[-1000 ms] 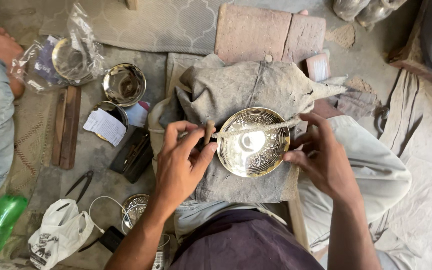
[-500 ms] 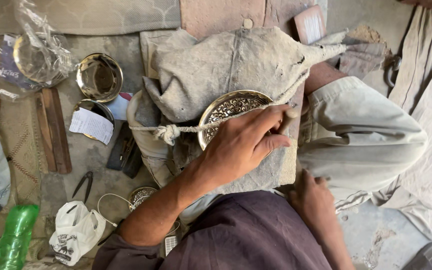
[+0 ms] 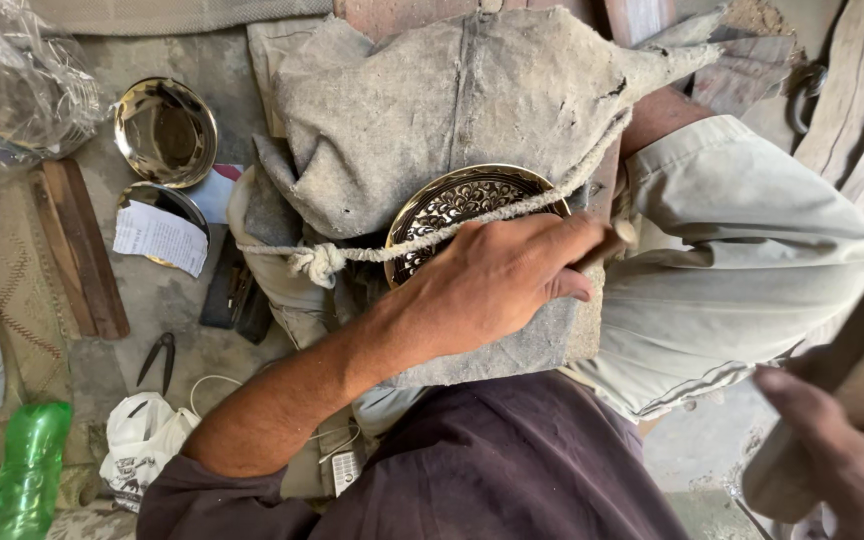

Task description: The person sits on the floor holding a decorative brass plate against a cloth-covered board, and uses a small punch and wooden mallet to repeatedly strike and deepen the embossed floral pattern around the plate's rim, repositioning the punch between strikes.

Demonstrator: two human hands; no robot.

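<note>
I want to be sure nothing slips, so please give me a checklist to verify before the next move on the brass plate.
1. Brass plate lies on the grey cloth pad: ok.
2. Knotted rope crosses the plate: ok.
3. Left hand rests on the plate and holds a thin tool: ok.
4. Tool tip touching the metal: cannot tell, hidden.
5. Right hand grips a wooden handle: ok, but blurred.
6. Pliers lie apart on the floor: ok.

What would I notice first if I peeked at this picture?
The shiny patterned brass bowl in the middle, lying on a grey cloth pad under a knotted rope. The left hand rests over the bowl, gripping a thin tool. At far left, a green bottle lies on the floor.
</note>
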